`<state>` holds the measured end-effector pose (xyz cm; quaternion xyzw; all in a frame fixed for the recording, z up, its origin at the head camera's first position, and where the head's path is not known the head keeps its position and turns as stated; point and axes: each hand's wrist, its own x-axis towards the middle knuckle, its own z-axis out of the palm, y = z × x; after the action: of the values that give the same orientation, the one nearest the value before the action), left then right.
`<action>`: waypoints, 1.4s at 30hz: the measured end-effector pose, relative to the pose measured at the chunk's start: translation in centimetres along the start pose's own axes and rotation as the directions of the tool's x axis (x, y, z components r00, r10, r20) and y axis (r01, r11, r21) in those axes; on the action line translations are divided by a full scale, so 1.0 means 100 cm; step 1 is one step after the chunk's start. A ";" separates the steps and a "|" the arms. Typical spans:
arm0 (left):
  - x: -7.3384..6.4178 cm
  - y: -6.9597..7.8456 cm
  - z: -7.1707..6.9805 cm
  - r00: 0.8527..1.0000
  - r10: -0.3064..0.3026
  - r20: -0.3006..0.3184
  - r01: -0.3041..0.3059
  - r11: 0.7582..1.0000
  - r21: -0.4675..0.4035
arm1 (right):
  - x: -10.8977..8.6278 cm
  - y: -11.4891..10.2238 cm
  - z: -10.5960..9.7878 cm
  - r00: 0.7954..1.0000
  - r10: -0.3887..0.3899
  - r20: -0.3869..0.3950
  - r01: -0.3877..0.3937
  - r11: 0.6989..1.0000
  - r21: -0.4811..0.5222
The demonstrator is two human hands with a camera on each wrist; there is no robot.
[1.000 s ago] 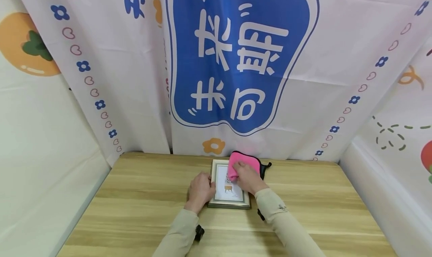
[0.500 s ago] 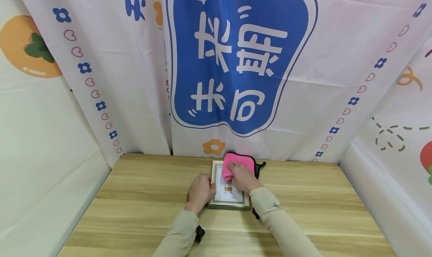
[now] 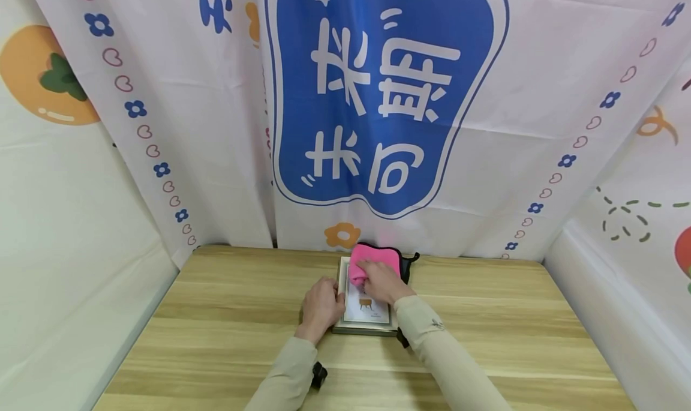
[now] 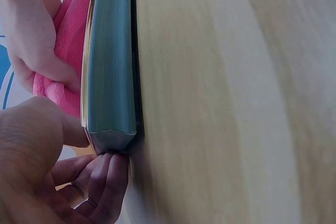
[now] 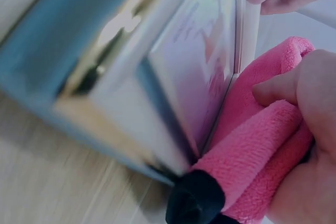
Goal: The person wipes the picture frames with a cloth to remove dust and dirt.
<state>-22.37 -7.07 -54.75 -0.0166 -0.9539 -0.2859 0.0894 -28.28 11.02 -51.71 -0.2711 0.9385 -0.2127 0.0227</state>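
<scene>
A picture frame (image 3: 367, 328) with a pale border lies flat on the table, a small drawing of an orange-brown stool-like shape behind its glass. My left hand (image 3: 321, 304) grips its left edge, thumb on the border and fingers against the side, as the left wrist view also shows. In my right hand (image 3: 382, 281) is a folded pink cloth (image 3: 372, 256) with black edging and a black loop. Thumb and fingers pinch the cloth, which covers the upper part of the picture. Fleecy pile shows on the cloth (image 5: 252, 145) in the right wrist view.
The wood-grain table (image 3: 243, 339) reaches back to a white printed curtain (image 3: 502, 177) with a blue sign, close behind the frame. White fabric walls (image 3: 70, 219) stand on both sides. A black device (image 3: 319, 375) sits at the left wrist.
My right hand has slid the pink cloth leftward across the upper part of the picture, toward the frame's left border. The left hand and the frame have stayed in place.
</scene>
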 end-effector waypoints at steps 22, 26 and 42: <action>-0.004 0.002 0.001 1.000 0.009 -0.028 -0.010 1.000 -0.020 | 0.023 -0.019 0.006 1.000 -0.011 0.001 0.011 0.984 0.178; -0.005 0.002 0.001 0.999 0.001 -0.043 -0.002 1.000 -0.016 | 0.026 -0.019 0.008 1.000 0.008 -0.005 -0.007 0.978 0.210; 0.000 0.003 -0.002 0.998 -0.069 -0.014 0.068 0.997 -0.035 | 0.005 -0.009 -0.033 0.955 0.296 -0.037 -0.165 0.629 0.759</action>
<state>-22.27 -6.90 -54.45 0.0167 -0.9481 -0.3054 0.0864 -28.78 11.34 -48.25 -0.0973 0.7929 -0.5955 0.0849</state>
